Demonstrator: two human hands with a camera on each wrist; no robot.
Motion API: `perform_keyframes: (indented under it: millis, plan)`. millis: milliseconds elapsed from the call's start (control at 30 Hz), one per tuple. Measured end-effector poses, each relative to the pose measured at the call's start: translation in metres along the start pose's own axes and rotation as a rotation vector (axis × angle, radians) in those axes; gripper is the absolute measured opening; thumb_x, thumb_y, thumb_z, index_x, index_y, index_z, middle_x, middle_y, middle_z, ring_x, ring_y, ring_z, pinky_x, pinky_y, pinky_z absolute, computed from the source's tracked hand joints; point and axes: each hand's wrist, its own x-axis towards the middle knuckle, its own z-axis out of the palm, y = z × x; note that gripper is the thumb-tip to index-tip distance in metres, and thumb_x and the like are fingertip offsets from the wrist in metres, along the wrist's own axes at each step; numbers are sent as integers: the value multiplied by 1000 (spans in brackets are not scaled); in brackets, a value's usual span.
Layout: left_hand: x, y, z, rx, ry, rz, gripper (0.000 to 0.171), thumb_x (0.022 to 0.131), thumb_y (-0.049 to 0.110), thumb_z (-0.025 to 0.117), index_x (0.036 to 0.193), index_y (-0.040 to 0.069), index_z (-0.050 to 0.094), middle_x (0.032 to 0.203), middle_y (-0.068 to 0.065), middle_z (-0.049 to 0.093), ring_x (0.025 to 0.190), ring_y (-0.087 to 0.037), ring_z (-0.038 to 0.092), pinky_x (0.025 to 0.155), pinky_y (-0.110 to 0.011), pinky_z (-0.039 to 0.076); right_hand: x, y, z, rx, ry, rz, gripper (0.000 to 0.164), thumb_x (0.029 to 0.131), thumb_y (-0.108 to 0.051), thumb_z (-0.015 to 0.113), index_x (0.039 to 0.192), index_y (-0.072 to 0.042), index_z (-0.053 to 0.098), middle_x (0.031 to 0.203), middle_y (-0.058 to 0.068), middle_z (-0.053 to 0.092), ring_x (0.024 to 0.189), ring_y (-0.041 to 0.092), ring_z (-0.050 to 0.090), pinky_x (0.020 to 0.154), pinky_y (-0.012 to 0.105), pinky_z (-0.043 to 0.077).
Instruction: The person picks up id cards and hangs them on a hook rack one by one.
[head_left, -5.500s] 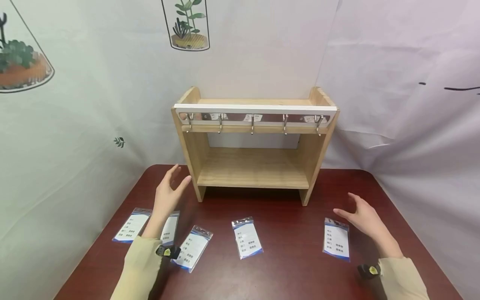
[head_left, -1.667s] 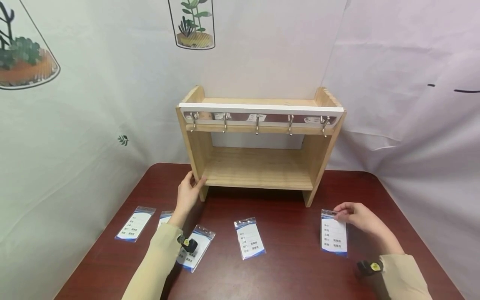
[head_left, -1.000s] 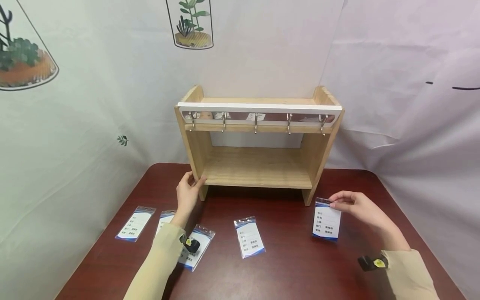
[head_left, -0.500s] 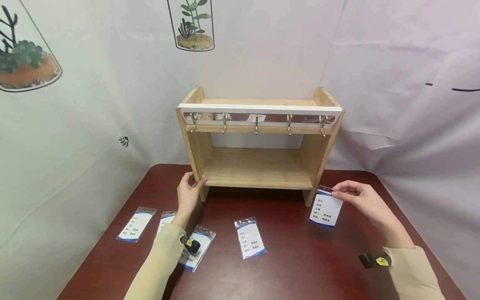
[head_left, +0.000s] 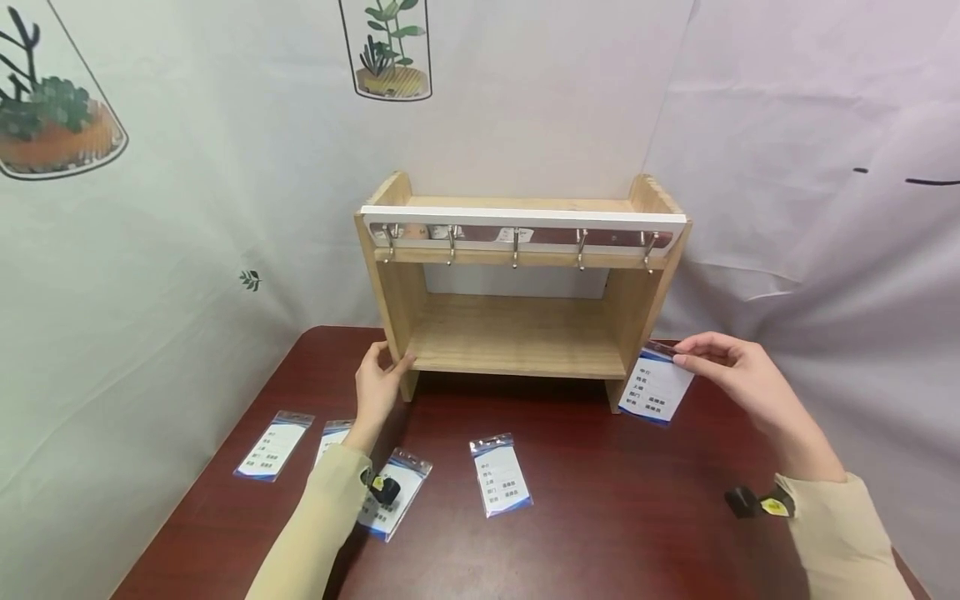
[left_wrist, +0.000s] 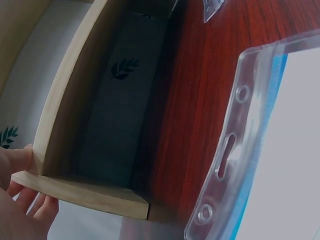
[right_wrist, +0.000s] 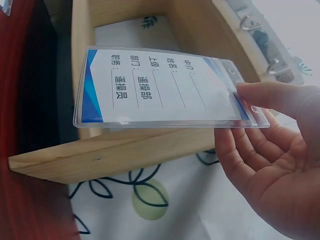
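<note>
My right hand (head_left: 731, 371) pinches a clear-sleeved badge card (head_left: 656, 385) by its slotted top edge, thumb on the front. The card hangs tilted, raised off the table and overlapping the rack's right leg in the head view. In the right wrist view the badge card (right_wrist: 155, 90) shows its printed face, blue at both ends. My left hand (head_left: 377, 387) grips the lower left side panel of a wooden rack (head_left: 517, 333), thumb in front and fingers behind. Five-sided detail aside, a row of several metal hooks (head_left: 515, 247) lines the rack's white front rail.
On the dark red table (head_left: 585, 517) lie more badge cards: one in the middle (head_left: 501, 477), one at far left (head_left: 274, 447), and two partly under the left forearm, including a badge card (head_left: 396, 496). A printed cloth (head_left: 525, 100) hangs behind the rack.
My right hand has picked the right-hand badge card off the table and carried it up toward the rack. My left hand came to the rack's side earlier and has stayed there.
</note>
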Motion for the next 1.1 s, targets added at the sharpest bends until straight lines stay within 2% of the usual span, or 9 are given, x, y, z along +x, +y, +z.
perform_keyframes:
  millis: [333,500,700,967,1100]
  plan:
    - [0,-1,-1,17,11,9,39,89,12,79,120,-2,60,119,-22,63,116,-32,61,94,-41,54,7,-24,-14,58,62,-79,16,93,-8,72,110,-8,72,89,-7,74,76,6,63,69,16,47]
    - [-1,0,-2,57,11,17,40,89,14,79,120,-1,61,120,-22,64,115,-34,62,92,-45,55,9,-34,-20,58,123,-83,18,93,-8,72,110,-9,74,85,-3,73,74,7,62,67,17,47]
    - [-2,1,-2,78,11,6,40,89,16,79,121,-1,61,122,-23,65,113,-36,64,90,-47,56,8,-47,-24,54,149,-94,20,93,-8,72,113,-6,73,84,-7,73,75,7,61,68,17,46]
    - [-1,2,-2,86,11,11,42,89,17,79,122,-1,61,121,-23,65,114,-36,63,91,-48,55,13,-58,-20,19,167,-111,26,93,-10,73,117,-2,70,87,-10,73,78,8,63,75,17,47]
    - [-2,0,-3,87,4,-3,42,89,18,79,122,0,60,121,-24,65,114,-37,64,90,-49,55,19,-59,-14,37,164,-119,25,92,-9,74,116,-3,71,87,-12,73,79,8,63,76,18,46]
